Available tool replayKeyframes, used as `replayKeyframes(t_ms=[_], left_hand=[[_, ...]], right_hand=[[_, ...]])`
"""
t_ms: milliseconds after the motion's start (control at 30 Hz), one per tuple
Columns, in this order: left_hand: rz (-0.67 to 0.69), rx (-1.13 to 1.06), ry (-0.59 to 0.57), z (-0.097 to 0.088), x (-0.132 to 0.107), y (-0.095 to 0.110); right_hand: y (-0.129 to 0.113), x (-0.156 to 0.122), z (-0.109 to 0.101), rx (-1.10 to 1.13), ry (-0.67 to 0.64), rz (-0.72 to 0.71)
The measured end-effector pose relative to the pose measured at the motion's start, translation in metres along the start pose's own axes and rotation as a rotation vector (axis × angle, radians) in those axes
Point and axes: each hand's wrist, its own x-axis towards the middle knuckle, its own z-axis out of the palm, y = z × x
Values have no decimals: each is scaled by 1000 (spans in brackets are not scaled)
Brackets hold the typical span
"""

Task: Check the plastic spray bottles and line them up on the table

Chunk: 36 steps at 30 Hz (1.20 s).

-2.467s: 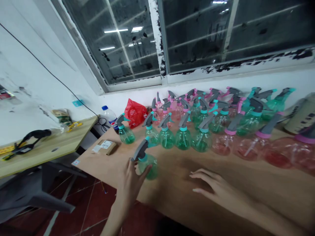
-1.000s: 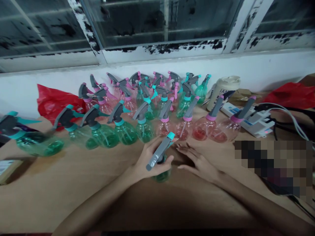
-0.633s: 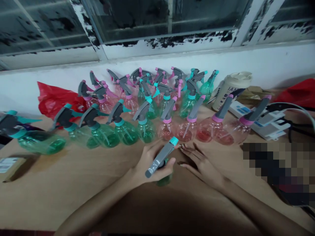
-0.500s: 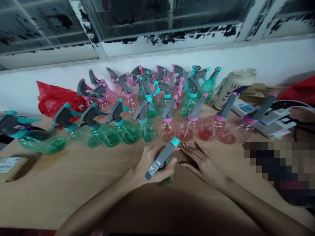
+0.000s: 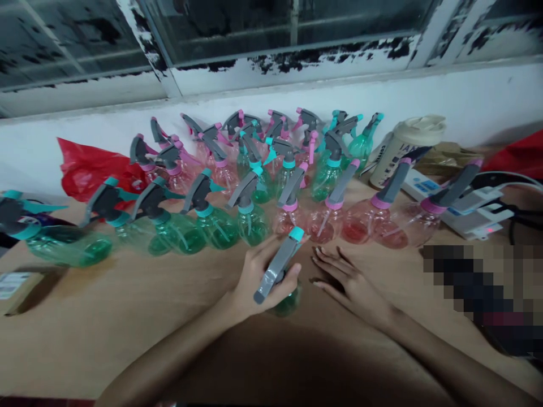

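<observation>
My left hand (image 5: 258, 271) is wrapped round the neck of a green spray bottle (image 5: 288, 302) with a grey trigger head and a teal nozzle. The bottle's body is mostly hidden under the hand and the head. To the right, my right hand (image 5: 350, 282) lies on the table with its fingers stretched out, holding nothing. Just beyond both hands runs a front row of spray bottles: green ones (image 5: 220, 229) with teal collars on the left, pink ones (image 5: 322, 223) with pink collars on the right.
Behind stand more pink and green spray bottles (image 5: 324, 181) along the wall. A red plastic bag (image 5: 93, 175) lies at left, a small box (image 5: 19, 291) nearer. At right are a large cup (image 5: 407, 147), a white power strip (image 5: 475, 209) and a blurred-out patch.
The held spray bottle's head has tilted and shifted slightly, with the nozzle a little further up and left. My right hand stays in nearly the same place.
</observation>
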Motion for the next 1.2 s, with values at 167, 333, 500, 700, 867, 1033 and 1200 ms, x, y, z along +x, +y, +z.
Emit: replayKeyframes(t_ms=[167,333,500,700,867,1033,1200], left_hand=[[-21,-6,24,0,1,-2],[-73,-8,-26,0,-2,2],[-86,-14,-63,0,-3,-5],[-58,-30,-74,-3,0,-5],[-59,-27,-59,-6,-1,2],[-87,-29,-45,-7,-1,5],[-103,-47,-71,-7,0,6]], right_hand=[[-2,1,-2,16,8,-11],[-2,1,-2,44,14,-5],[1,-1,0,33,-2,-10],[3,-1,2,28,-23,-6],[2,-1,1,45,-16,-2],[0,0,-1,56,-9,-5],[0,0,-2,52,-16,4]])
